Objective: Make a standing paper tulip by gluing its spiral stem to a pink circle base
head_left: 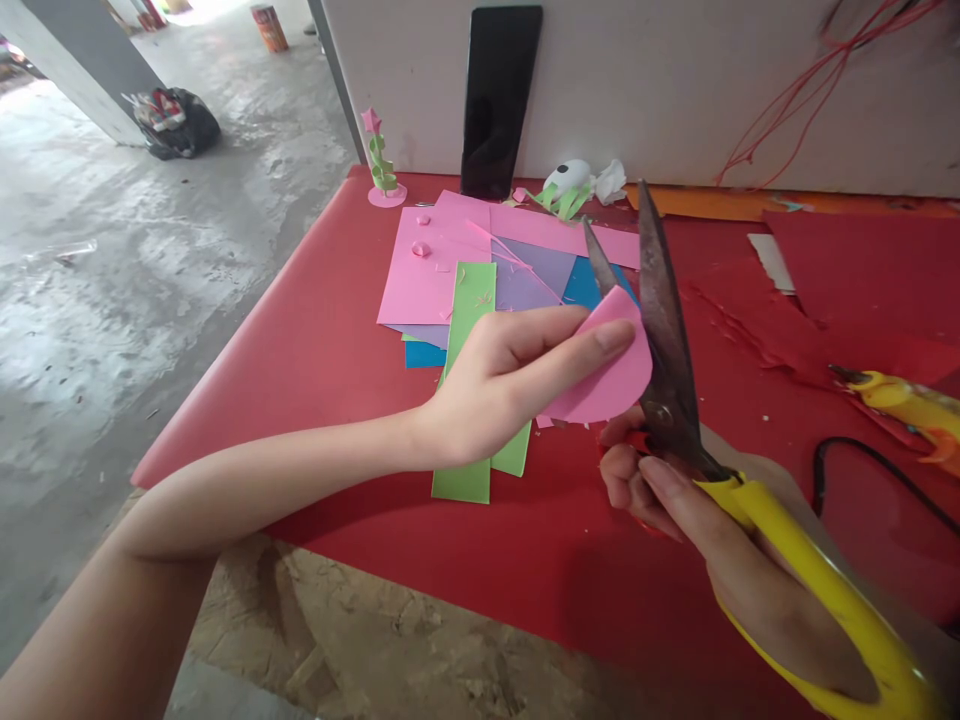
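Observation:
Between the thumb and fingers of my left hand [517,375] is a piece of pink paper [611,385] with a rounded edge. My right hand [750,560] grips scissors [671,340] with yellow handles and dark, worn metal blades. The blades point away from me and stand apart, with the pink paper's curved edge at or between them. Some of my right fingers curl beneath the blades, partly hidden. Below my left hand lie green paper strips [472,400] on top of pink sheets [416,285], purple paper [529,270] and blue paper.
A dark phone [501,100] leans against the pale wall. Left of it stands a small paper flower [382,165]. A white ball with green paper strips [566,185] sits to its right. A yellow glue gun [900,400] and black cord [870,450] lie on the red table's right side.

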Available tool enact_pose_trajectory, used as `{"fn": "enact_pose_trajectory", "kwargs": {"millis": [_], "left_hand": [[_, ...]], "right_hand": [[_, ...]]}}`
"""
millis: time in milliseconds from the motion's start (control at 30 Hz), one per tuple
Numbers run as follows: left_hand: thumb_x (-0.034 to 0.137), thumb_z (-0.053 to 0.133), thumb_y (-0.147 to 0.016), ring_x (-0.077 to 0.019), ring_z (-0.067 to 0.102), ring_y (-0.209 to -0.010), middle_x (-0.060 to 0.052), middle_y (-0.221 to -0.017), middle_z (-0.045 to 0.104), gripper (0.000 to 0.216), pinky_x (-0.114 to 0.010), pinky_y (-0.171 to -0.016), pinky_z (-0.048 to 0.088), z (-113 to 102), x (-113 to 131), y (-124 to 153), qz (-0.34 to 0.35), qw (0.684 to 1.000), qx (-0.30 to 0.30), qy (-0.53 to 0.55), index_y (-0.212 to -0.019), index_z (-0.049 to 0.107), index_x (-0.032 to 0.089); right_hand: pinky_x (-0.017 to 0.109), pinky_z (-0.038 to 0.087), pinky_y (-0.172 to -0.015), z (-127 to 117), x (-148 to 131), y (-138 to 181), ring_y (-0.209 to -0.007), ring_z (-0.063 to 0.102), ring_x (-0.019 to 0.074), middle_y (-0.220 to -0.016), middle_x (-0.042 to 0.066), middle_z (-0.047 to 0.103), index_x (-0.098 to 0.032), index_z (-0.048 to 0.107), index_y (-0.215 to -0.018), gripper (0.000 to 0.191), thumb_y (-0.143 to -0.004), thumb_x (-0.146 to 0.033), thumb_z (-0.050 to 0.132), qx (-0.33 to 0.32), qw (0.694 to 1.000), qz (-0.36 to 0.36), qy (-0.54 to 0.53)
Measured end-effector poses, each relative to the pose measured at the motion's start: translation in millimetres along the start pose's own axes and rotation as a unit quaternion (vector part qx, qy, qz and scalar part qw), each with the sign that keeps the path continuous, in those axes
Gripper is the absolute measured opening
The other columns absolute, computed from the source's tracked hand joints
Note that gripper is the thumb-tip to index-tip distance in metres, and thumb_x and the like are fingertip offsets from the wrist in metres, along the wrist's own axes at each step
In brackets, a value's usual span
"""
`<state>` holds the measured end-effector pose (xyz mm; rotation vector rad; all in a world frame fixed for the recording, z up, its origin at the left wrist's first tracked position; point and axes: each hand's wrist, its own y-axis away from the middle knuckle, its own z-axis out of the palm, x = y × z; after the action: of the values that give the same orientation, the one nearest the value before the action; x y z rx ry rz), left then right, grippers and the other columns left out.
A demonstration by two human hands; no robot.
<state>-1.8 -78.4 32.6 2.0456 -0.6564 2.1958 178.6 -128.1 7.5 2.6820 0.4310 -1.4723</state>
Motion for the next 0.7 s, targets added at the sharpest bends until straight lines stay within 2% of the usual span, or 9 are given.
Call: {"fn": "enact_pose_trajectory", "kwargs": {"millis": [200, 333, 500, 700], "left_hand": [[0.035, 0.053, -0.090, -0.0032, 0.033, -0.046, 0.005, -0.049, 0.038, 0.042, -0.020, -0.043, 0.028, 0.7, 1.3, 0.7, -0.016, 1.000, 0.006, 0.003, -0.054, 0.041, 0.017], [0.034, 0.053, -0.090, -0.0028, 0.032, -0.046, 0.005, -0.049, 0.036, 0.044, -0.020, -0.044, 0.028, 0.2, 2.5, -0.1, -0.021, 1.000, 0.008, -0.005, -0.052, 0.038, 0.017], [0.033, 0.052, -0.090, -0.0025, 0.030, -0.046, 0.005, -0.052, 0.036, 0.044, -0.021, -0.044, 0.026, -2.1, 3.2, -2.3, -0.031, 0.999, -0.001, 0.005, -0.052, 0.037, 0.017], [0.033, 0.052, -0.090, -0.0026, 0.033, -0.046, 0.004, -0.051, 0.039, 0.044, -0.022, -0.044, 0.025, -2.5, 3.2, -2.3, -0.044, 0.999, -0.002, 0.007, -0.052, 0.037, 0.017]], "right_hand": [[0.020, 0.042, -0.047, -4.5, -1.4, 2.3, -0.053, 0.054, 0.0094, -0.065, -0.001, 0.054, -0.020, 0.046, -0.075, 0.037, -0.093, -0.052, 0.041, -0.022, 1.000, 0.018, -0.012], [0.021, 0.042, -0.048, -5.8, -3.0, 0.3, -0.052, 0.054, 0.0097, -0.065, -0.001, 0.055, -0.021, 0.051, -0.081, 0.035, -0.094, -0.051, 0.038, -0.048, 0.999, 0.013, 0.006], [0.020, 0.036, -0.043, -5.2, -4.4, -2.6, -0.043, 0.044, 0.0059, -0.063, -0.002, 0.053, -0.020, 0.051, -0.077, 0.036, -0.095, -0.047, 0.038, -0.036, 0.999, 0.006, 0.004], [0.019, 0.033, -0.040, -5.2, -6.6, -3.6, -0.039, 0.042, 0.0049, -0.057, -0.004, 0.050, -0.020, 0.051, -0.074, 0.034, -0.096, -0.043, 0.039, -0.035, 0.999, -0.014, -0.005]]}}
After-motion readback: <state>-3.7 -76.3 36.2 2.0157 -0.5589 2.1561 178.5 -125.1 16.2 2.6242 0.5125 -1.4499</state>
